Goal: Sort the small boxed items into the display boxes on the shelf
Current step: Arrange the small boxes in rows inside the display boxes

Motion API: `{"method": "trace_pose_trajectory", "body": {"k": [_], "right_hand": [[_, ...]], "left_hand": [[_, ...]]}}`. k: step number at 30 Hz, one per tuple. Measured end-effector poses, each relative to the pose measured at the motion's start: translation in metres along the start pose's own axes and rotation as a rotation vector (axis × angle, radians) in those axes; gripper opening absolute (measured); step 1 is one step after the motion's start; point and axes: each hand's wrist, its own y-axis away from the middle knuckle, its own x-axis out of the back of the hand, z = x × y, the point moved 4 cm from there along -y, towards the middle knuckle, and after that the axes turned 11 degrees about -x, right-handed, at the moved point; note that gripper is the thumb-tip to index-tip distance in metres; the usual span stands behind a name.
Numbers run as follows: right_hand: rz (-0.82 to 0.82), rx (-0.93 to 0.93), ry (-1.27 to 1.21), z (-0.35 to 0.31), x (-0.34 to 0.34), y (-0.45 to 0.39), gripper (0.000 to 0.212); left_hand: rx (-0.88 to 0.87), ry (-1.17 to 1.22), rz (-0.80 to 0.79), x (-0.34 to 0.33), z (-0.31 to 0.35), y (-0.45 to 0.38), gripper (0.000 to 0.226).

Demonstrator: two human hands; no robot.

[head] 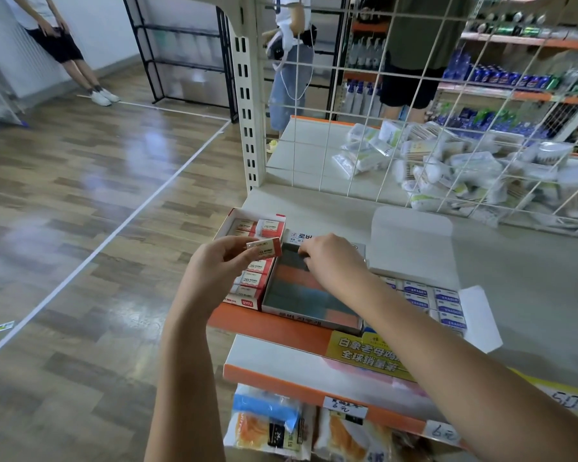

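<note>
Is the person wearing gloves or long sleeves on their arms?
No. The left hand and the right hand are both bare, with no gloves, and no rings or watch that I can see. Both forearms are bare too; no sleeve shows in view.

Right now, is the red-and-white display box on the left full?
Not full: the red-and-white display box shows bare floor at its far end, and the left hand holds one eraser.

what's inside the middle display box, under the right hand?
The middle display box holds flat dark grey and orange blocks. The right hand covers its far end, so what the fingers touch is hidden.
</note>
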Motion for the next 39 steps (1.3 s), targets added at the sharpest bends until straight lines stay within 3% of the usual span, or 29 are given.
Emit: {"method": "trace_pose_trajectory", "body": {"k": [6,11,17,23,28,35,39], "right_hand": [[-0.03,0.02,0.071,-0.002,-0.004,0.0,0.022],[-0.042,0.027,-0.027,0.003,0.006,-0.001,0.028],[-0.015,0.018,-0.114,0.001,0.028,-0.014,0.027],[-0.032,-0.012,-0.179,-0.006,0.029,-0.024,0.031],[-0.033,-0.017,-0.212,-0.01,0.029,-0.027,0.03],[-0.051,-0.001,-0.216,-0.01,0.029,-0.029,0.026],[-0.06,-0.004,-0.223,-0.011,0.029,-0.031,0.027]], "left_hand": [[0.0,-0.055,-0.006,-0.002,-0.003,-0.001,0.017],[-0.007,-0.133,0.01,0.007,-0.003,-0.013,0.02],[0.007,-0.318,0.12,0.022,-0.009,-0.049,0.009],[0.01,-0.593,0.181,0.01,-0.015,-0.073,0.017],[-0.031,-0.683,0.195,0.003,-0.016,-0.076,0.02],[-0.079,-0.672,0.04,0.008,-0.023,-0.076,0.036],[-0.117,-0.78,0.003,0.012,-0.022,-0.081,0.03]]}}
